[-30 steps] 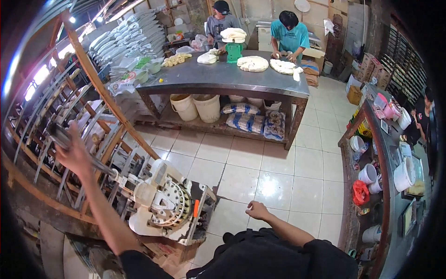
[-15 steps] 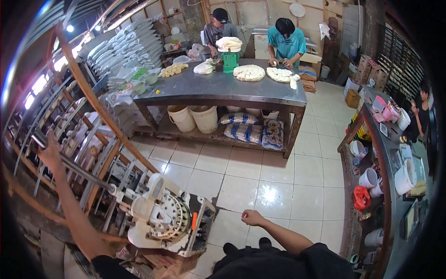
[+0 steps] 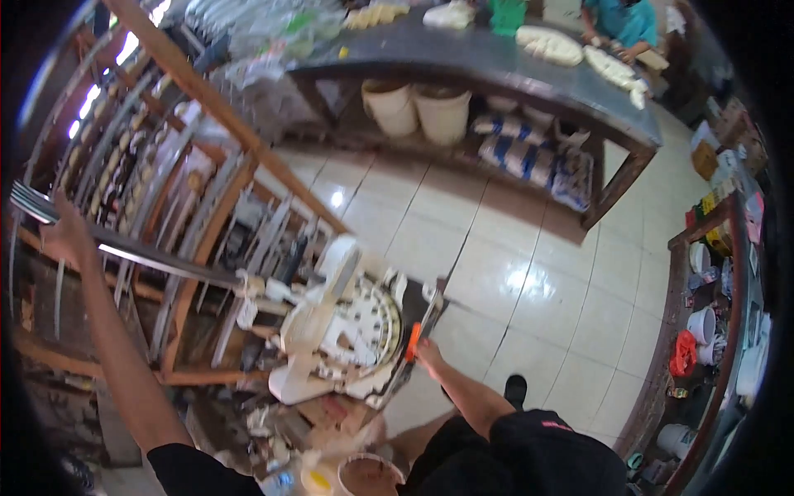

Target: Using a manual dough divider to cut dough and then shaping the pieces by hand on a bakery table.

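Note:
My left hand point(image 3: 69, 236) is closed round the far end of a long metal lever point(image 3: 169, 262), which joins the upper side of a white dough divider point(image 3: 314, 335). The divider has a round, slotted plate point(image 3: 364, 326) and sits low in front of me, left of my legs. At its right edge sticks out a short orange handle point(image 3: 413, 340). My right hand point(image 3: 428, 357) grips that handle, its fingers partly blurred. What lies inside the divider cannot be made out.
A wooden-framed rack point(image 3: 207, 264) stands close behind the lever. Ahead is a steel-topped table point(image 3: 463, 62) with dough point(image 3: 548, 45) on top and buckets point(image 3: 441, 114) below; a person in teal point(image 3: 635, 31) works there. Shelving point(image 3: 699, 397) lines the right, and a bucket point(image 3: 370, 475) stands by my legs.
My right hand has moved from above the floor onto the orange handle. My left hand stays on the lever. The view has tilted down and turned left, and my body leans nearer the divider.

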`<control>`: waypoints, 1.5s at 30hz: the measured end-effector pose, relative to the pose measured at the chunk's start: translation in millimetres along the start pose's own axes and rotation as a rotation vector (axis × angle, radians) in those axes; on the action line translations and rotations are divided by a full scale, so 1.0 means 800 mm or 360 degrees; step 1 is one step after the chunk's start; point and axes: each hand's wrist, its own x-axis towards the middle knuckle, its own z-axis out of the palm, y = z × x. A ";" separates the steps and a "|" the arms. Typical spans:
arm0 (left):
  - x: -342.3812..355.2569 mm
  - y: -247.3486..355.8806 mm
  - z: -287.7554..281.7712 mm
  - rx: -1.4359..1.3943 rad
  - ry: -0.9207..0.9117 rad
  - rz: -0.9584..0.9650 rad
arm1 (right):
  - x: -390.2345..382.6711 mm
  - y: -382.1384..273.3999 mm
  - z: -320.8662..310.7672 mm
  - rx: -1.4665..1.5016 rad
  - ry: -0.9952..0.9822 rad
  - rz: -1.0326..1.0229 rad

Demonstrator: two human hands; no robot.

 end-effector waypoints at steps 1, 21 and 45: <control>-0.017 -0.039 -0.029 0.0229 -0.0116 0.0001 | -0.025 -0.019 0.053 0.0009 0.0063 -0.0079; -0.875 -0.066 -0.473 -0.0064 -0.2037 -0.2158 | 0.095 -0.092 0.028 -0.1547 0.0327 -0.0783; -1.018 -0.008 -0.161 -0.1740 -0.1161 -0.3456 | -0.051 -0.195 -0.270 -0.1645 0.0667 -0.0473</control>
